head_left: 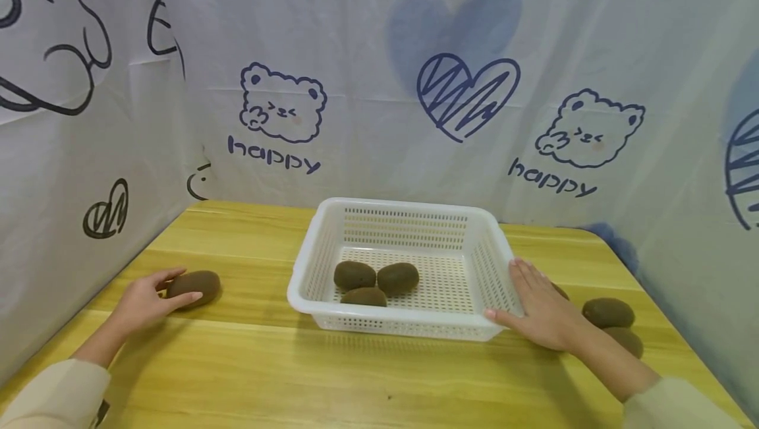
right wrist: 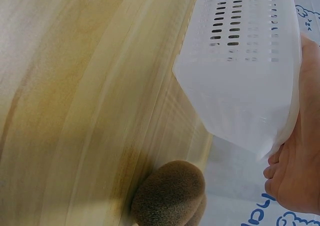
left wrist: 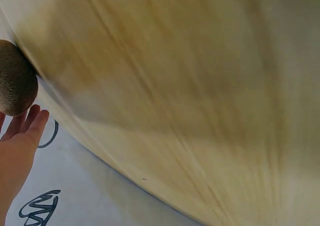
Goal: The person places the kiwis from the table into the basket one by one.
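In the head view, my left hand (head_left: 144, 300) holds a brown kiwi (head_left: 198, 288) at the table's left, thumb on its near side and fingers behind. The left wrist view catches that kiwi (left wrist: 17, 78) at its left edge, fingertips against it. A white plastic basket (head_left: 403, 315) stands at the middle of the table with three kiwis inside, one partly hidden by the near rim. My right hand (head_left: 548, 310) grips the basket's near right corner, thumb over the near rim and fingers along the right rim. In the right wrist view, its fingers (right wrist: 272, 172) lie at the rim.
Several more kiwis (head_left: 609, 313) lie on the table right of the basket, one partly behind my right hand. The yellow wood-grain table (head_left: 356, 383) meets a white printed cloth (head_left: 367, 86) at the back and both sides.
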### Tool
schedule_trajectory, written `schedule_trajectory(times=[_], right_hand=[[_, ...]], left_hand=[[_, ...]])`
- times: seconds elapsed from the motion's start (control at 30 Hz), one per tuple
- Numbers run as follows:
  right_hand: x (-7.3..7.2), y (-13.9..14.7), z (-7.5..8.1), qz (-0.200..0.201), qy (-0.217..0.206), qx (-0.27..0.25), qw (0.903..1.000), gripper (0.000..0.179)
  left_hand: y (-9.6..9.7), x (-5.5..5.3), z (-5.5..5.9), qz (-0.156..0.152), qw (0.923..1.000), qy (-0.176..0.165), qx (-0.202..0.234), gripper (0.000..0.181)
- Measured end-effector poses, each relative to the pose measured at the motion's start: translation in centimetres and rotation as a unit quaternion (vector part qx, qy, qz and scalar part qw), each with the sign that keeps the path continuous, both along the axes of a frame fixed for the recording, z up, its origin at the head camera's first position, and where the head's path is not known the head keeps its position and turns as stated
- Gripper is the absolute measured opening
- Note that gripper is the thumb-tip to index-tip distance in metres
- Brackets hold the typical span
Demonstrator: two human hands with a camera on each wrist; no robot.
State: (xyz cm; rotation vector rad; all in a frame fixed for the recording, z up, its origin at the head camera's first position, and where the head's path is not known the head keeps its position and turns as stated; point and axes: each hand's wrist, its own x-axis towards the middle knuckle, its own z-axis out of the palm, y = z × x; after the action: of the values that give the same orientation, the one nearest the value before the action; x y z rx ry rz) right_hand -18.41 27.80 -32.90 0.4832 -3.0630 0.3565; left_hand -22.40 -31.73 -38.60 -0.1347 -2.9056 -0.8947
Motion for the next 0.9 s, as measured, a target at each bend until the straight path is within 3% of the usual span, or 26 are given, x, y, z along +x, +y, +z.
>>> schedule_trajectory(times=[0.67, 0.9], right_hand=[[-0.04, 0.14, -0.19, -0.005, 0.002, -0.001, 1.0000, 0.099], [0.02, 0.16, -0.35, -0.004, 0.008, -0.008, 0.9999, 0.098]], left_hand=[[-0.56, -0.33, -0.65, 0.015, 0.9992, -0.011, 0.036, 0.067], [-0.34, -0.07, -0.67, 0.024, 0.9989, 0.004, 0.039, 0.065]])
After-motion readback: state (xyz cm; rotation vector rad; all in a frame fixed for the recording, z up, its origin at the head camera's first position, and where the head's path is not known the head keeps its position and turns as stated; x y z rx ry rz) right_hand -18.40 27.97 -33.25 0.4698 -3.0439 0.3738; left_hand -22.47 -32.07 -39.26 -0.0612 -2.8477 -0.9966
